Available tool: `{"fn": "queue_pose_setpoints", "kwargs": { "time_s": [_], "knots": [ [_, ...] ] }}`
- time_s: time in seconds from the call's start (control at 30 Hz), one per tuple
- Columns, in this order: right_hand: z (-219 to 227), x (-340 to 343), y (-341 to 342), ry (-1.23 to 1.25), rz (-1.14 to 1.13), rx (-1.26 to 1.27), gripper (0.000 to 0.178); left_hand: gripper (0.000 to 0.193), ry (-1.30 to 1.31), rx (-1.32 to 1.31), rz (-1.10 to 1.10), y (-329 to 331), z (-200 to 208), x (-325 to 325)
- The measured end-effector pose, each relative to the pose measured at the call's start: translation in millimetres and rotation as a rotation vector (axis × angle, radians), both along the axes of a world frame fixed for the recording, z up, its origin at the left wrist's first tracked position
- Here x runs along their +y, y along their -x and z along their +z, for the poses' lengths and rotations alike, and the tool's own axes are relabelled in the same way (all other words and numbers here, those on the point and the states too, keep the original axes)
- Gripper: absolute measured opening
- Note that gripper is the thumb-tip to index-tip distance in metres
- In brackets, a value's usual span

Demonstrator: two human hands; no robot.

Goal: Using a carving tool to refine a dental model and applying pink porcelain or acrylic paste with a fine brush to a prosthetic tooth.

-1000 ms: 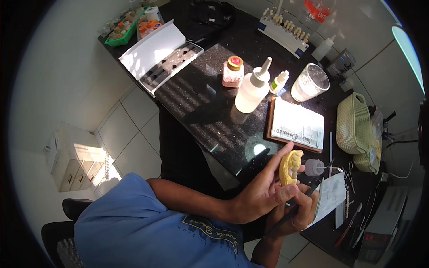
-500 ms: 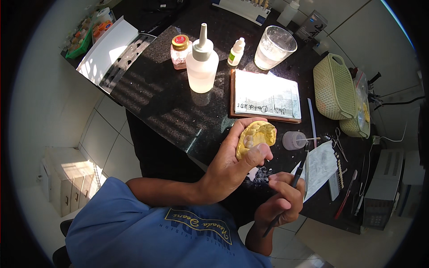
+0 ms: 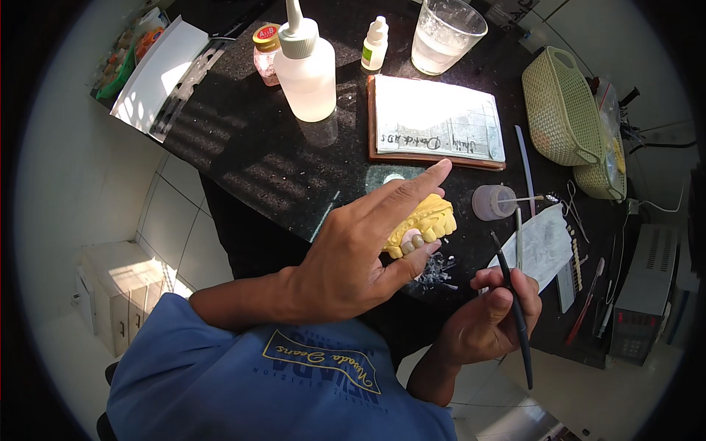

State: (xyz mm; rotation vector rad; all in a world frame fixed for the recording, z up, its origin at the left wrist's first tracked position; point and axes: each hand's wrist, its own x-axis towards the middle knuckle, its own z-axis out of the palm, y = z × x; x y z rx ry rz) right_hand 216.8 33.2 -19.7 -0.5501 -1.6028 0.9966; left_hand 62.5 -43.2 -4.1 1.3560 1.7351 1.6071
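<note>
My left hand [image 3: 353, 231] is closed round a yellow dental model [image 3: 434, 219], fingers over its far side and thumb along the near edge. Its row of teeth faces right; two greyish teeth [image 3: 413, 245] set in pink material show beside the thumb. My right hand [image 3: 496, 316] pinches a slim black-handled tool [image 3: 518, 312], its narrow tip pointing up and away, apart from the model. A pale thin stick [image 3: 519, 242] stands out behind those fingers; whether I hold it too, I cannot tell. White and pink shavings [image 3: 435, 273] lie on the counter beneath the model.
Beyond my hands are a notepad [image 3: 441, 121], a small cup [image 3: 491, 203] with a stick across it, a dropper bottle [image 3: 307, 81], a small bottle [image 3: 373, 50], a pink jar [image 3: 266, 55] and a glass [image 3: 447, 37]. Woven baskets [image 3: 562, 110], papers [image 3: 540, 246] and tweezers [image 3: 575, 209] lie right.
My left hand has turned the model over, so its outer teeth now show and the hand's back faces up. My right hand with the black-handled tool has moved right. The view has shifted.
</note>
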Motion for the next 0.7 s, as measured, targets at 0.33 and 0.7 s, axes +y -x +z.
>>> {"fn": "queue_pose_setpoints", "kwargs": {
  "time_s": [0.33, 0.7],
  "knots": [
    [-1.0, -4.0, 22.8, 0.003, 0.166, -0.008, 0.023, 0.051, 0.009, 0.216, 0.016, 8.4, -9.4, -9.3],
    [-0.9, -3.0, 22.8, 0.05, 0.306, -0.034, 0.021, 0.049, -0.128, 0.493, 0.127, 8.8, -26.1, -6.4]
  ]
}}
